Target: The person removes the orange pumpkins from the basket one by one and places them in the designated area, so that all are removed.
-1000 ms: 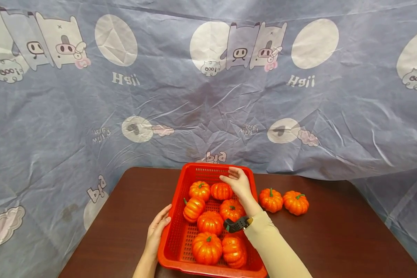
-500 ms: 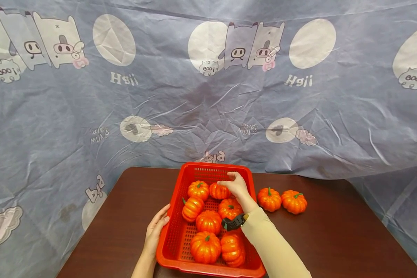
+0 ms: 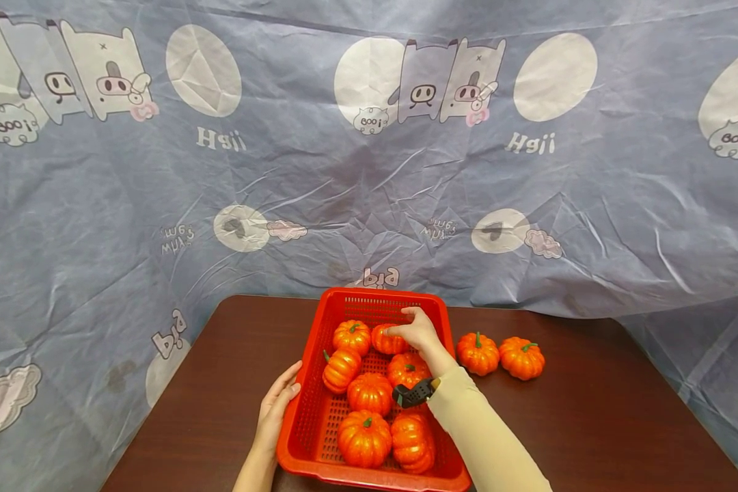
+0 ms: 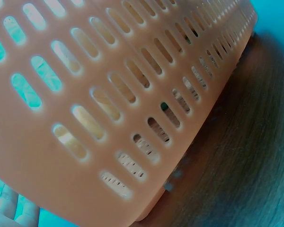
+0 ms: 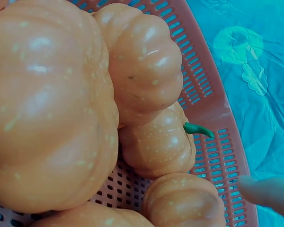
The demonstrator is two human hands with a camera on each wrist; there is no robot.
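A red plastic basket (image 3: 295, 447) with slotted walls stands on the table, with several glossy orange pumpkins (image 3: 365, 439) inside. My left hand (image 3: 273, 414) rests against the basket's left side, fingers extended along it; some of its fingertips (image 4: 7, 201) show in the left wrist view. Over the basket's far right part, my right hand (image 3: 419, 333) hangs with thumb and fingers spread above the back pumpkin (image 3: 383, 339), partly covering it. One finger (image 5: 270, 193) shows apart from the nearest pumpkin (image 5: 184, 201) in the right wrist view.
Two more pumpkins, one (image 3: 478, 354) beside the other (image 3: 522, 358), sit on the dark brown table (image 3: 590, 410) right of the basket. A grey-blue printed cloth (image 3: 369, 184) hangs behind the table. A black band (image 3: 413, 393) is on my right wrist.
My right hand has lowered slightly toward the back pumpkin, and its thumb now overlaps it in view. My left hand, the basket and the pumpkins have kept their places.
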